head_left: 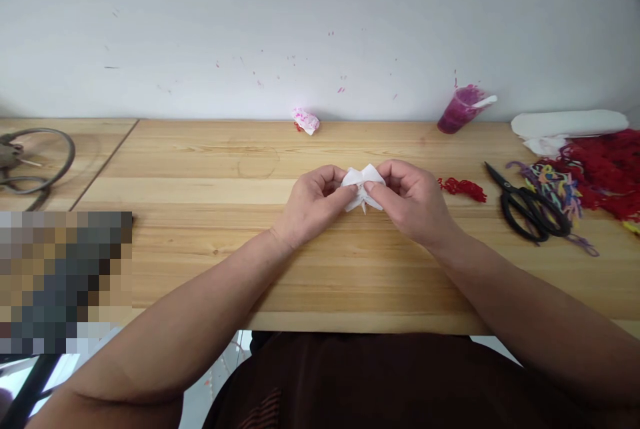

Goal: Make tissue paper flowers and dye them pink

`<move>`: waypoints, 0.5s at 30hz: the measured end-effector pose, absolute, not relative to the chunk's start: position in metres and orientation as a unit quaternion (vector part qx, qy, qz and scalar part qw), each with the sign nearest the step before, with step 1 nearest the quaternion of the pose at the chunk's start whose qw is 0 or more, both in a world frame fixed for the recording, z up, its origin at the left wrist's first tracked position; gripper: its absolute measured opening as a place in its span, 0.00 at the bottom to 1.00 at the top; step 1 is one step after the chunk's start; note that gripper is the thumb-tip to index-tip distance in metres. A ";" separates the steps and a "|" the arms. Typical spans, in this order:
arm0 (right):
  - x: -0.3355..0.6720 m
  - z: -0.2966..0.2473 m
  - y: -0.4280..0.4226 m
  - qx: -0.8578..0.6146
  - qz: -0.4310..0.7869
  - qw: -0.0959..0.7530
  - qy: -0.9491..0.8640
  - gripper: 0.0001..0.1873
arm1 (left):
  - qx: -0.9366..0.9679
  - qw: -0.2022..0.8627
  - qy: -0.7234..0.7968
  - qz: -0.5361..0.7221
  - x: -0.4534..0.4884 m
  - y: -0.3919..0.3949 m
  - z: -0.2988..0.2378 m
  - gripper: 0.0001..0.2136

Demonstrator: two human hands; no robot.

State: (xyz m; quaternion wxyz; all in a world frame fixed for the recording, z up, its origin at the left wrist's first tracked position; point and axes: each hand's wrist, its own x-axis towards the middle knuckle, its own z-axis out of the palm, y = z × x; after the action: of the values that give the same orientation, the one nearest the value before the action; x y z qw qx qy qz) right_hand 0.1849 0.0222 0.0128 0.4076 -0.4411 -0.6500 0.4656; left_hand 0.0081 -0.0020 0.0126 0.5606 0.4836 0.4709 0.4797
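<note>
Between my two hands, just over the wooden table (pixel 320 269), is a small piece of crumpled white tissue paper (pixel 369 175) with its corners sticking up and out. My left hand (pixel 320 199) pinches its left side, thumb on top. From the right, my right hand (pixel 413 199) grips it the same way, its thumb pressed near the middle. The two thumb tips almost meet. Whether anything is wrapped inside the tissue I cannot tell. A small bundle of red yarn (pixel 465 189) lies right of my right hand.
Black scissors (pixel 535 212) lie at right beside colourful yarn scraps (pixel 563 189) and a red yarn heap (pixel 607 169). Behind them is a white roll (pixel 570 123). A cup with purple liquid (pixel 457 112) and a pink-spotted white bundle (pixel 306 121) stand by the wall. Grey cable (pixel 70 149) coils at left.
</note>
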 end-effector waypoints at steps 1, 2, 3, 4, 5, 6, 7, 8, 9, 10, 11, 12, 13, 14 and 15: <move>0.185 0.013 0.022 -0.441 0.465 0.406 -0.651 0.06 | 0.482 0.563 0.470 0.479 0.008 -0.002 0.013 0.09; 0.185 0.013 0.022 -0.442 0.461 0.405 -0.654 0.06 | 0.482 0.564 0.468 0.480 0.008 -0.002 0.013 0.10; 0.185 0.013 0.021 -0.445 0.453 0.404 -0.659 0.06 | 0.482 0.564 0.468 0.481 0.008 -0.003 0.013 0.11; 0.184 0.013 0.021 -0.447 0.443 0.402 -0.665 0.06 | 0.482 0.562 0.469 0.482 0.008 -0.003 0.013 0.11; 0.184 0.013 0.020 -0.449 0.433 0.401 -0.672 0.06 | 0.483 0.558 0.472 0.482 0.008 -0.003 0.013 0.12; 0.184 0.013 0.020 -0.450 0.423 0.399 -0.678 0.06 | 0.485 0.553 0.476 0.482 0.008 -0.003 0.014 0.12; 0.184 0.013 0.019 -0.450 0.415 0.397 -0.683 0.06 | 0.489 0.547 0.479 0.482 0.008 -0.003 0.014 0.11; 0.184 0.013 0.019 -0.450 0.411 0.396 -0.687 0.06 | 0.491 0.543 0.482 0.482 0.008 -0.003 0.014 0.11; 0.184 0.013 0.019 -0.449 0.412 0.396 -0.687 0.06 | 0.491 0.542 0.483 0.482 0.008 -0.003 0.014 0.10; 0.184 0.013 0.019 -0.448 0.417 0.397 -0.684 0.06 | 0.490 0.543 0.483 0.483 0.008 -0.003 0.014 0.10; 0.184 0.013 0.019 -0.446 0.426 0.397 -0.679 0.06 | 0.486 0.546 0.483 0.483 0.007 -0.003 0.014 0.10; 0.184 0.012 0.019 -0.444 0.437 0.398 -0.673 0.06 | 0.482 0.548 0.483 0.483 0.007 -0.002 0.014 0.10; 0.184 0.012 0.019 -0.442 0.447 0.400 -0.668 0.05 | 0.480 0.550 0.485 0.482 0.007 -0.002 0.014 0.10; 0.184 0.012 0.020 -0.439 0.453 0.401 -0.664 0.05 | 0.480 0.549 0.487 0.480 0.007 -0.002 0.014 0.10; 0.184 0.012 0.020 -0.437 0.455 0.404 -0.662 0.05 | 0.482 0.546 0.490 0.479 0.007 -0.002 0.015 0.10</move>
State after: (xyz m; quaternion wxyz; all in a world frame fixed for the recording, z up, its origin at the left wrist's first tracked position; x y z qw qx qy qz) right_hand 0.1841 0.0196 0.0119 0.4039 -0.4366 -0.6625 0.4553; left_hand 0.0070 -0.0023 0.0145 0.5462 0.4816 0.4903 0.4789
